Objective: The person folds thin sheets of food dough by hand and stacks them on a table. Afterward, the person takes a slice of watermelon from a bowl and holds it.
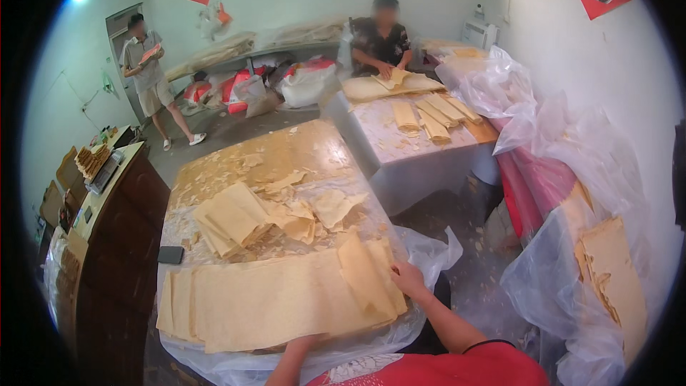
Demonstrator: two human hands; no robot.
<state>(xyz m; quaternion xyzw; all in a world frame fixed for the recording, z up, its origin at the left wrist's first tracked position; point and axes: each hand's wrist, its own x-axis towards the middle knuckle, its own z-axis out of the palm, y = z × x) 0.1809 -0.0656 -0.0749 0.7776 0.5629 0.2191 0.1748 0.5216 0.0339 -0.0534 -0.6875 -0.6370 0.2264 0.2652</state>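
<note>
A broad stack of thin tan flatbread sheets [268, 295] lies across the near end of the table in front of me. My left hand [308, 340] reaches under the near edge of the top sheet, so its fingers are hidden. At the right end of the stack, my right hand [408, 279] has its curled fingers on the sheets' edge. Just left of it, a folded sheet flap [364, 279] lies slanted over the stack. Beyond the stack rest folded flatbreads [236, 220] and torn flatbread pieces [335, 208].
A black phone [171, 254] lies at the table's left edge. Flakes litter the wooden tabletop [284, 145]. Across from me, a seated person [383, 37] handles flatbread at a second table [386, 145]. Another person [147, 59] stands far left. Plastic sheeting [568, 257] covers stacks at right.
</note>
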